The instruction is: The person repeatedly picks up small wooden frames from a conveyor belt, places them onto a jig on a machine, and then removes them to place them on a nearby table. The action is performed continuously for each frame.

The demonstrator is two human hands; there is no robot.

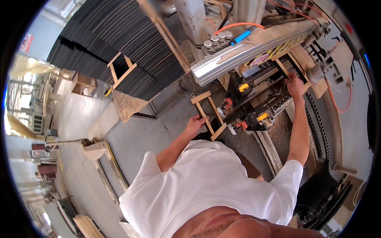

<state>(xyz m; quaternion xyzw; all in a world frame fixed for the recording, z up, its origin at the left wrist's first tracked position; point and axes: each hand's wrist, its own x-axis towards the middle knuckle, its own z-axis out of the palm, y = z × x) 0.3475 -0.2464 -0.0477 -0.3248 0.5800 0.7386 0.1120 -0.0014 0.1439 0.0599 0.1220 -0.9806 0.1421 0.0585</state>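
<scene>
My left hand grips one long bar of a small rectangular wooden frame, tilted beside the near end of a woodworking machine. Two long bars and two short crosspieces make up this frame. Farther right, my right arm stretches across the machine, and my right hand is closed around part of a second wooden frame at the machine's far side. Its fingertips are partly hidden. Between the hands are red clamps and yellow knobs on the machine's dark rails.
A tall stack of dark boards stands at the far left, with another wooden frame on it. Above the machine runs a metal beam carrying a blue tool. An orange hose curves behind. Sawdust lies under the machine.
</scene>
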